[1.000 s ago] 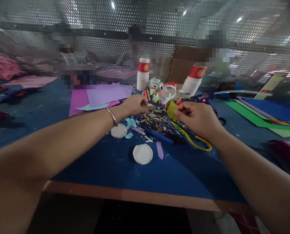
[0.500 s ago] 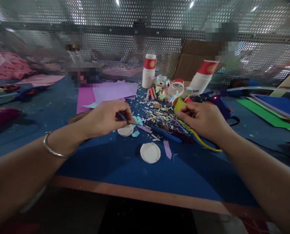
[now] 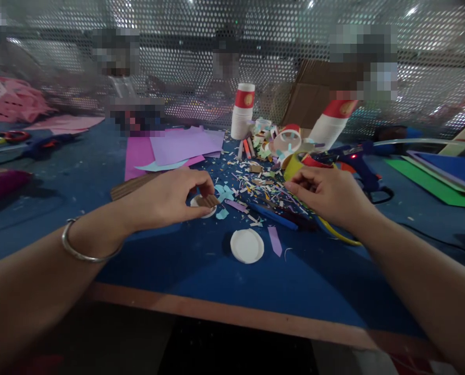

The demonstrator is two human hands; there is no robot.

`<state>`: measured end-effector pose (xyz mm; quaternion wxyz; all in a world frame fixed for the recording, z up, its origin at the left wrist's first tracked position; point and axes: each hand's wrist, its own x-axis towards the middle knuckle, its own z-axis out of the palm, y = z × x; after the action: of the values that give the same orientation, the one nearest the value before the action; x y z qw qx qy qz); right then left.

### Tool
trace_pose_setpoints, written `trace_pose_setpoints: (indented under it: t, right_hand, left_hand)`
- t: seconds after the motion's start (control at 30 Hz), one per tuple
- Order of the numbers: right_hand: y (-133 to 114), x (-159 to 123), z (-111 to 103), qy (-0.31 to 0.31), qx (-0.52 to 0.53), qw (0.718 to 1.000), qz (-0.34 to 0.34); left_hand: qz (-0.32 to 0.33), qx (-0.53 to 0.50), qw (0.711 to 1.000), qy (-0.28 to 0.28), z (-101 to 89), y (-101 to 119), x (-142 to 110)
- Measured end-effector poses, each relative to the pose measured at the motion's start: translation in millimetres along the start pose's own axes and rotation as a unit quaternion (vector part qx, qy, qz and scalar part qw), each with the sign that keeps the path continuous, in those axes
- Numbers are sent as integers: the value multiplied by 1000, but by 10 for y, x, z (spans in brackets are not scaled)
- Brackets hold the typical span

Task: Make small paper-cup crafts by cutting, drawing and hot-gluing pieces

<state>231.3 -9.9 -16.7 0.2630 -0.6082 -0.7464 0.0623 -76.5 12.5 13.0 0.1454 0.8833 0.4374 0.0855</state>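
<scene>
My left hand (image 3: 178, 200) pinches a small piece of corrugated cardboard (image 3: 209, 201) between thumb and fingers. Just beneath it lies a white paper disc (image 3: 197, 202), partly covered by the hand. My right hand (image 3: 322, 192) is closed, with fingertips and thumb together, in front of a yellow tape roll (image 3: 291, 165); whether it holds anything is hidden. A second white disc with a raised rim (image 3: 247, 246) rests nearer the table edge. Beside it is a pointed purple paper strip (image 3: 274, 240). Light blue paper bits (image 3: 223, 192) lie right of my left hand.
Paper scraps (image 3: 261, 182) cover the middle of the table (image 3: 170, 271). Behind stand stacked paper cups (image 3: 243, 112) and a leaning stack (image 3: 330, 125). A glue gun (image 3: 357, 161), a blue pen-like tool (image 3: 273, 214), purple sheets (image 3: 189, 146) and colored sheets (image 3: 436, 179) lie around.
The cardboard piece in my left hand has turned from edge-on to show its ridged face. My right hand has barely moved. The view has shifted slightly.
</scene>
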Motion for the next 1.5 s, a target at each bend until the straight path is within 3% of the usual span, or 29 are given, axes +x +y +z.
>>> trace_pose_setpoints:
  t: [0.27, 0.57, 1.1, 1.3, 1.5]
  right_hand:
    - [0, -17, 1, 0, 4, 1000, -5]
    - [-27, -14, 7, -4, -3, 1000, -4]
    - [-31, -12, 33, -17, 4, 1000, -8]
    - [-32, -7, 36, -18, 5, 1000, -8]
    - [-11, -5, 50, -23, 3, 1000, -7]
  left_hand:
    - [-34, 6, 999, 14, 44, -22, 8]
    - [-82, 1, 997, 9, -50, -66, -13]
    - [-85, -9, 996, -23, -14, -124, 18]
    - [-60, -65, 995, -38, -24, -99, 25]
    - [-49, -15, 998, -25, -61, -114, 12]
